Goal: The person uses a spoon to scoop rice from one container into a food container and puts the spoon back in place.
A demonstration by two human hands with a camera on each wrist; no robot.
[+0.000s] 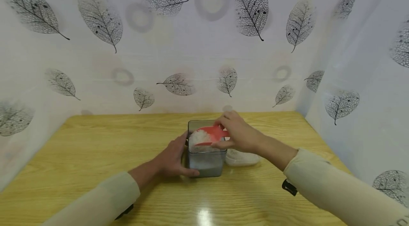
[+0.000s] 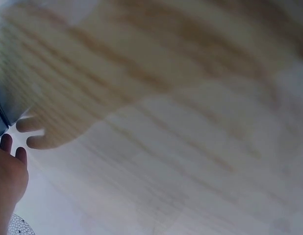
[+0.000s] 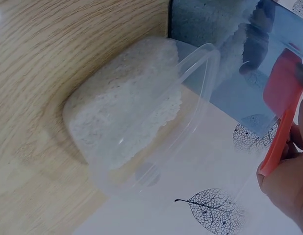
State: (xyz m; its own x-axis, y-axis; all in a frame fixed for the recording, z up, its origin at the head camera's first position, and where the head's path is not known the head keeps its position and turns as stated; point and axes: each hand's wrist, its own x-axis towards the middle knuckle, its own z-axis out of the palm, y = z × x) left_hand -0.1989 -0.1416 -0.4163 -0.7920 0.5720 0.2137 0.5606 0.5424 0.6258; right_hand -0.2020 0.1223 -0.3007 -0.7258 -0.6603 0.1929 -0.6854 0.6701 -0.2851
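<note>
A translucent grey-blue container stands upright on the table, partly filled with white grains that look like rice. My left hand holds it at the left side, the thumb across its lower front and the fingers along the side. Over the container's mouth my right hand grips a red scoop, heaped with white grains. The right wrist view shows the scoop's handle in the fingers. To the container's right sits a clear plastic tub with white grains in it, partly hidden under the right forearm in the head view.
The wood-grain table carries these things near its middle. A white leaf-print curtain hangs behind the table's back edge and along both sides. Dark straps circle the wrists.
</note>
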